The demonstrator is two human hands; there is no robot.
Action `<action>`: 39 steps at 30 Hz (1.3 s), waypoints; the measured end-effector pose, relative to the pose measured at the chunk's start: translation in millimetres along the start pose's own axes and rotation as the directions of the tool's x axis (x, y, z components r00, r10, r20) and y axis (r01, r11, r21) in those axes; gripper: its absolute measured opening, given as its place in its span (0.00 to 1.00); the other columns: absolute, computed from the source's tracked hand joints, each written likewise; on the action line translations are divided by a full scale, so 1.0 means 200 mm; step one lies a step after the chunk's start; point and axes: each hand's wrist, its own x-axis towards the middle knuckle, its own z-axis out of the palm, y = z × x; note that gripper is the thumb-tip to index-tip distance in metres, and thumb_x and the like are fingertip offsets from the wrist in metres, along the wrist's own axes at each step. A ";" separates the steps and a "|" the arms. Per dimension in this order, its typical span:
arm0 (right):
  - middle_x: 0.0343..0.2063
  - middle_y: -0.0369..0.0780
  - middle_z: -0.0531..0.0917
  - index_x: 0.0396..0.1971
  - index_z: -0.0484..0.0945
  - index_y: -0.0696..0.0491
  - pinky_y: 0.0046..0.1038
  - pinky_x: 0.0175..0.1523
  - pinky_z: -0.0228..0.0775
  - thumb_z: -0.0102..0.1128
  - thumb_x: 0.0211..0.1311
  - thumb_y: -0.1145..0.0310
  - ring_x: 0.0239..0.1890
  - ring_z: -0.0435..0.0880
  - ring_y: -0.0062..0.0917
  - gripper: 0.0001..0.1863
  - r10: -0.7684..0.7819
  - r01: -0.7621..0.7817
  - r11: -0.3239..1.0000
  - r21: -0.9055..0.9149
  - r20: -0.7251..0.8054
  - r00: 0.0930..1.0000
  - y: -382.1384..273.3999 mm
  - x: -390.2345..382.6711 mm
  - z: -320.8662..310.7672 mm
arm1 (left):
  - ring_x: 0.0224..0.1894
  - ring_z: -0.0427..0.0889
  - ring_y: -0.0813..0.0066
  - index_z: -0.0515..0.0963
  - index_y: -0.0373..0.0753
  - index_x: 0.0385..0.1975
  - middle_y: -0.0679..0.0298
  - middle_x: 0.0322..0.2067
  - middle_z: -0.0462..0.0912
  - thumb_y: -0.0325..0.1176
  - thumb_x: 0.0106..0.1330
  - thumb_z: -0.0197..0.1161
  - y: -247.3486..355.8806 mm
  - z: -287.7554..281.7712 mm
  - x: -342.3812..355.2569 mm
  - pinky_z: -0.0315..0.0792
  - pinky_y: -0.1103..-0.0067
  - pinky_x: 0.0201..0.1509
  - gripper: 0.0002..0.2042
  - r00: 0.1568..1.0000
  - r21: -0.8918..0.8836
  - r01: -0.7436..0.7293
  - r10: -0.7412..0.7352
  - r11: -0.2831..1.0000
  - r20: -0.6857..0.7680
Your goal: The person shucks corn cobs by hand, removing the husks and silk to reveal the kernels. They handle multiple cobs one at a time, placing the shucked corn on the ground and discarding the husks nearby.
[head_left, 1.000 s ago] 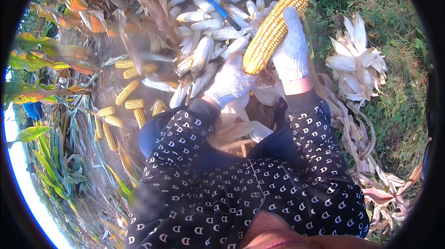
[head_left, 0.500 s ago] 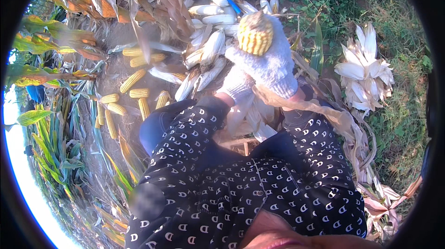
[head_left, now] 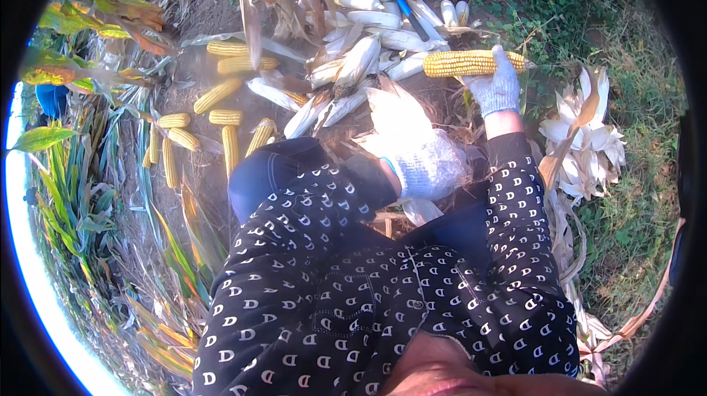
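Both my hands wear white knitted gloves. In my right hand (head_left: 495, 90) is a bare yellow ear of corn (head_left: 460, 64), held level with its pointed tip to the right. My left hand (head_left: 427, 166) is closed around pale corn husks (head_left: 398, 117), which fan out beyond it above my lap. A heap of ears still in pale husks (head_left: 359, 64) lies just ahead of my hands. On the soil to the left several bare yellow ears (head_left: 216, 96) are scattered.
A blue-handled tool (head_left: 401, 2) rests on the heap of husked ears. Loose dry husks (head_left: 582, 134) form a pile at the right, beside green grass (head_left: 633, 197). Standing corn stalks with drying leaves (head_left: 103, 13) line the left and far left.
My hands have come apart. The right has moved right with the bare ear, now turned sideways; the left has drawn back toward my lap with the husks.
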 end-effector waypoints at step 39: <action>0.71 0.61 0.64 0.76 0.53 0.62 0.62 0.73 0.62 0.52 0.73 0.36 0.74 0.63 0.54 0.49 -0.322 0.336 0.940 0.064 -0.163 0.932 -0.83 -0.23 -0.28 | 0.50 0.85 0.72 0.82 0.39 0.58 0.63 0.46 0.88 0.44 0.74 0.65 -0.23 -1.24 -0.94 0.79 0.73 0.52 0.20 0.328 -0.269 0.677 -0.608 0.685 -0.723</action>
